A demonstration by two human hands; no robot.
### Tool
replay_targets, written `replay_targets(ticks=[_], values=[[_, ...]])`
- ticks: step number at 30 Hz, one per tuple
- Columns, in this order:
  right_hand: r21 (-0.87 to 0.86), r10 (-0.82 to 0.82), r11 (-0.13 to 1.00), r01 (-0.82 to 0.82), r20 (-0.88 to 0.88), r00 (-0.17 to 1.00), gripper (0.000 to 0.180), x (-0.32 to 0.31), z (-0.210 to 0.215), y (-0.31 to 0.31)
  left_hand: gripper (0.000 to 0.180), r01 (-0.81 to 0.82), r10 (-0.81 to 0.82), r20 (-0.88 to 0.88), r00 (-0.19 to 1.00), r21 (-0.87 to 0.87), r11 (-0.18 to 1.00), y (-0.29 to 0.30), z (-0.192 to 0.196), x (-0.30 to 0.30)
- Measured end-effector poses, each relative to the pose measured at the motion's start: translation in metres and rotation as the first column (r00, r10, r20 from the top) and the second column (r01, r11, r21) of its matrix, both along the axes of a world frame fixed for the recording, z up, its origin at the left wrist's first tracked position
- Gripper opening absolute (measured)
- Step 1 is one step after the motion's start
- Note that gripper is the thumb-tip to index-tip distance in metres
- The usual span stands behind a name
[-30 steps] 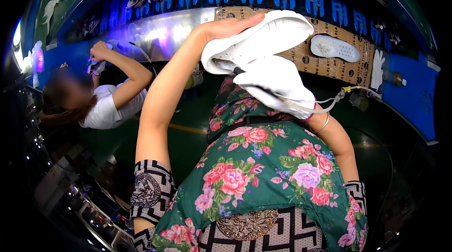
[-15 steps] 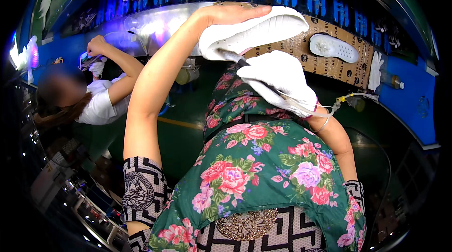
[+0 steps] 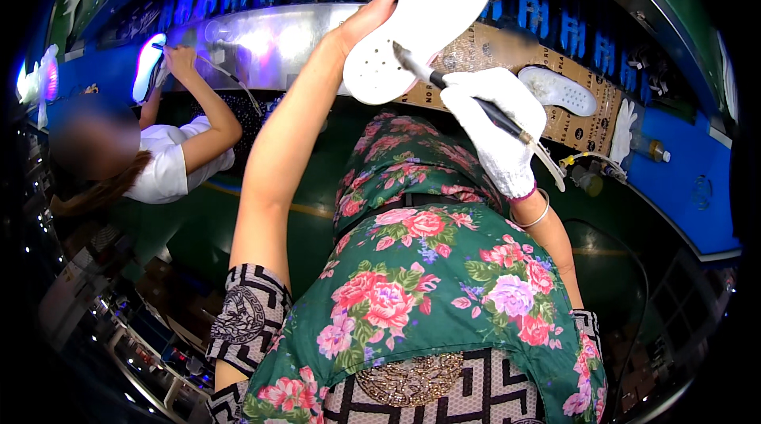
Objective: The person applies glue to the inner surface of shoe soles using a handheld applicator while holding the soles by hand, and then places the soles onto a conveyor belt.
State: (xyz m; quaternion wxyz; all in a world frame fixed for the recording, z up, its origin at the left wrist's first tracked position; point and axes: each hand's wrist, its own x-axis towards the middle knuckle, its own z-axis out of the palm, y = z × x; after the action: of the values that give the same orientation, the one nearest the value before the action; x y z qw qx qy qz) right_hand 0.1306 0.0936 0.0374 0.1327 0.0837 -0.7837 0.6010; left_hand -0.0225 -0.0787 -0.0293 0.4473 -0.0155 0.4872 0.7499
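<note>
Sole held up near the left end of the cardboard
Its edge is gripped by the left hand, the brush by the right hand; probably light, flexible foam, best held edgewise.

Dark capital lettering repeats across the brown cardboard; round dark emblems too.

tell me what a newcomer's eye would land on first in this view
Probably the large white shoe sole with small round holes, held up by the bare left hand near the top centre. Just below and right of it, the white-gloved right hand grips a slim black-handled brush, its tip over the sole in this view. Then the dark green apron printed with pink flowers, filling the lower centre.
</note>
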Motion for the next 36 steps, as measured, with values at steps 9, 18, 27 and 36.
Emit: replay_targets(ticks=[9,18,27,36], values=[[-0.103,-0.132,0.986,0.133,0.015,0.991,0.017,-0.021,-0.014,0.007,0.052,-0.369,0.271,0.296,0.916,0.357,0.858,0.028,-0.033,0.064],[0.149,0.000,0.989,-0.010,0.070,0.998,0.013,-0.018,0.003,0.007,0.043,-0.119,0.116,0.038,0.993,0.089,0.989,-0.011,-0.042,0.100],[0.089,-0.008,0.996,0.012,-0.050,0.999,0.013,-0.005,0.017,0.001,0.071,-0.574,0.321,0.503,0.802,0.504,0.645,-0.017,0.014,0.107],[-0.098,-0.060,0.994,0.055,-0.044,0.997,0.022,0.001,0.026,0.002,0.094,-0.447,0.353,0.276,0.894,0.580,0.681,0.031,0.017,0.106]])
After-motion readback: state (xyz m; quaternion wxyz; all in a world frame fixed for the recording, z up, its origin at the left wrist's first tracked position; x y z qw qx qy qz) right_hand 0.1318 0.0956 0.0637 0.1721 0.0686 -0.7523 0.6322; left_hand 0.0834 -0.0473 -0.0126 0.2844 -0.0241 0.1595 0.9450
